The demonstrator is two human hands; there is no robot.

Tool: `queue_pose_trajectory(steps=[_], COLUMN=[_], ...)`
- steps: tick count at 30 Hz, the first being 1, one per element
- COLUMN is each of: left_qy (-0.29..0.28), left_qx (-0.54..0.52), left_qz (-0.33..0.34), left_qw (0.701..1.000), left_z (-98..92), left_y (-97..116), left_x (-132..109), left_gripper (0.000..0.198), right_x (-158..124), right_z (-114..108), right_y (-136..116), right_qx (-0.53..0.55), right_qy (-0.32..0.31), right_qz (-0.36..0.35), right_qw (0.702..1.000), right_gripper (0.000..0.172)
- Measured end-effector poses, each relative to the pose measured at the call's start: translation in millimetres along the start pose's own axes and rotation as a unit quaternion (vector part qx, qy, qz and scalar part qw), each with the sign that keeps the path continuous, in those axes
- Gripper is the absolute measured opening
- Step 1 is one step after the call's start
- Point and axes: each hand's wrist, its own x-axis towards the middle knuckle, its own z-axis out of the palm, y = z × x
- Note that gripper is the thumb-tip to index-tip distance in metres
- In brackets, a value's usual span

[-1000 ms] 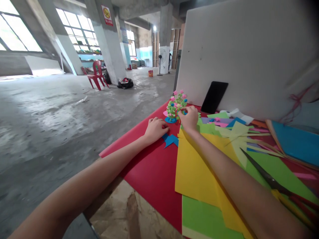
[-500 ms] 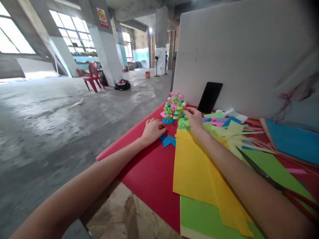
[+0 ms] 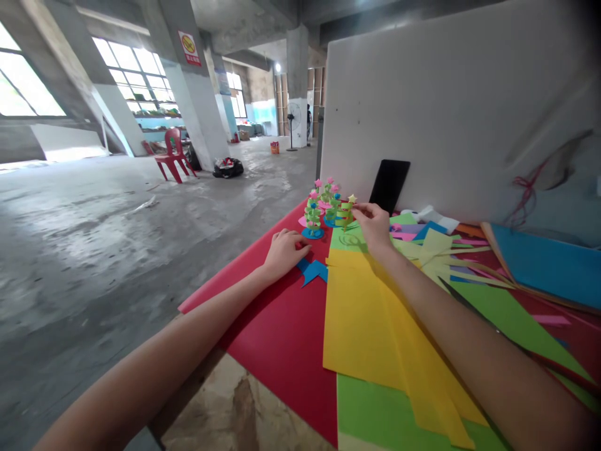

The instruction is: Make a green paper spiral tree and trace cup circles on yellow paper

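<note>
Several small paper trees [image 3: 313, 220] stand clustered at the far end of the red sheet [image 3: 277, 326] on the bench [image 3: 225, 407]. The right hand [image 3: 375, 224] pinches the star-topped tree [image 3: 346, 214] by its side with its fingertips, likely so as not to crush the coils. The left hand [image 3: 283, 250] rests loosely curled and empty on the red sheet beside a blue scrap [image 3: 313, 270], seemingly as a brace.

both bare arms reach forward, nearly straight. the left hand [image 3: 283, 252] lies palm down, fingers loosely bent. the right hand [image 3: 374, 224] sits farther out, thumb and fingertips pinched together, wrist slightly raised.
</note>
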Motion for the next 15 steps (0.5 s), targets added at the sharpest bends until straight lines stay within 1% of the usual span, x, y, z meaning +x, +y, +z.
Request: queue_pose_trajectory(steps=[3, 6, 10, 15], left_qy=[-0.001, -0.001, -0.004, -0.004], left_qx=[-0.001, -0.002, -0.003, -0.005], left_qz=[0.001, 0.002, 0.001, 0.003], left_qw=[1.000, 1.000, 1.000, 1.000], left_z=[-0.1, -0.6, -1.5, -1.4], left_y=[0.2, 0.9, 2.1, 2.1], left_x=[-0.4, -0.4, -0.3, -0.5], left_gripper=[0.016, 0.016, 0.017, 0.016], right_x=[5.8, 7.4, 6.5, 8.3], right_z=[-3.5, -1.2, 11.9, 30.4], right_y=[0.4, 1.7, 4.8, 5.8], right_qx=[0.006, 0.018, 0.040, 0.057], right_qy=[0.013, 0.000, -0.029, -0.042], right_qz=[0.016, 0.035, 0.050, 0.068], right_qw=[1.000, 0.999, 0.998, 0.995], right_gripper=[0.018, 0.019, 0.020, 0.021])
